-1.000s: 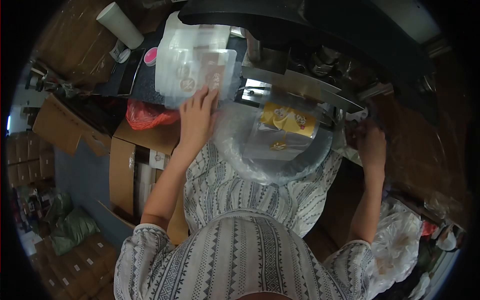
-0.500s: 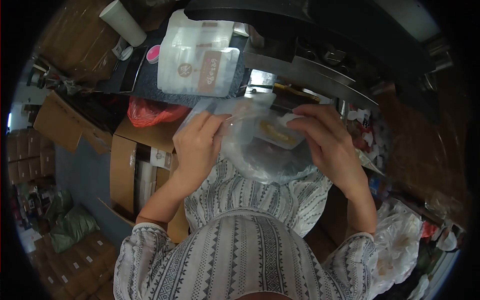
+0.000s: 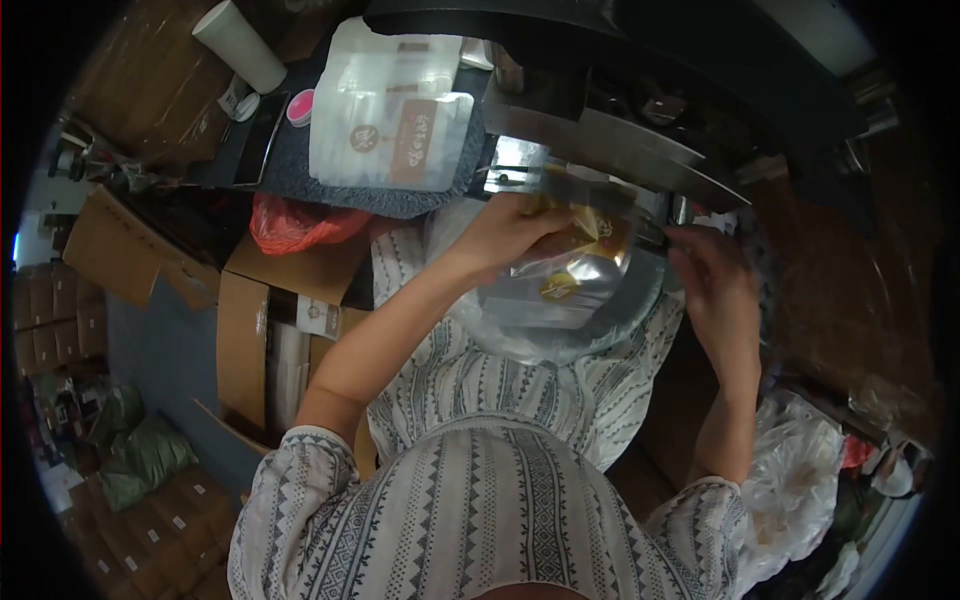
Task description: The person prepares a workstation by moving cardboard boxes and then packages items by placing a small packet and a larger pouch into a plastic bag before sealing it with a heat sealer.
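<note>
My left hand [image 3: 545,232] is reaching in across the middle, fingers curled together right over the upper part of the clear pouch with the yellow print [image 3: 565,288]. The fingertips are blurred against the shiny film, so I can't tell whether they pinch it or only rest there. The pouch lies just below and to the right of those fingers, over the round tub lined with clear plastic [image 3: 545,350], which spreads out beneath my left wrist.

Over on the other side, my right hand [image 3: 678,240] is up with fingers bent and thumb near them, just right of the pouch, close to the dark, metal-edged machine [image 3: 620,145]. Whether anything is between those fingertips, I can't tell. The machine's metal bar runs just beyond both hands.

Beyond my left forearm and off to its left, here's the stack of milky pouches [image 3: 385,125], the top one showing a brown label, all on a fuzzy grey cloth [image 3: 400,203]. Farther left of that hand come a round pink container [image 3: 300,107], a dark phone [image 3: 262,140] and a white cup [image 3: 240,48] tipped at an angle in my view. Left of the forearm, nearer me, there's a red plastic bag [image 3: 300,227] and an open cardboard box [image 3: 242,350]. Below and to the right of my right hand sits a crumpled clear bag [image 3: 795,480], beside my right elbow.
</note>
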The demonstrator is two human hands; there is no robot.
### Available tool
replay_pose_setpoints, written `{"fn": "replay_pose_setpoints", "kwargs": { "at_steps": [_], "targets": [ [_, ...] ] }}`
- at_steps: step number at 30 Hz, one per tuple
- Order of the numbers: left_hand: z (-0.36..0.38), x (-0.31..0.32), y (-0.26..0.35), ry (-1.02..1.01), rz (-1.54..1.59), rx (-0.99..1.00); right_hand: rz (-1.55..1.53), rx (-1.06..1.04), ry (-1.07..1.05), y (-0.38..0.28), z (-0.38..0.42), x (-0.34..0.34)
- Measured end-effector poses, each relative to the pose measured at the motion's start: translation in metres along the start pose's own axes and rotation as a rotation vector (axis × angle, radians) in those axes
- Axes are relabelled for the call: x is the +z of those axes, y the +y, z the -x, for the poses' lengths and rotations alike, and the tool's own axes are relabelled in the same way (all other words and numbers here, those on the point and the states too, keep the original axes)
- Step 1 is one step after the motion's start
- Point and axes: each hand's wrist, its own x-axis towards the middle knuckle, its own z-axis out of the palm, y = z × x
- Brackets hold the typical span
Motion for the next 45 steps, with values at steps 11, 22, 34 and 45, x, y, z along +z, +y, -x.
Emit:
{"fn": "replay_pose_setpoints", "kwargs": {
  "at_steps": [11, 22, 34, 45],
  "targets": [
    [0.026, -0.099, -0.005, 0.877, -1.851, 0.937, 0.148, 0.220, 0.151, 0.051, -0.011, 0.009],
    [0.098, -0.050, 0.007, 0.766, -1.271, 0.894, -0.376, -0.283, 0.039, -0.060, -0.024, 0.031],
    [0.098, -0.018, 0.002, 0.291, -1.190, 0.767, -0.208, -0.351, -0.095, -0.061, -0.014, 0.019],
    [0.007, -0.001, 0.000, 0.034, -0.137, 0.048, 0.050, 0.234, -0.002, -0.006, -0.007, -0.001]
  ]
}}
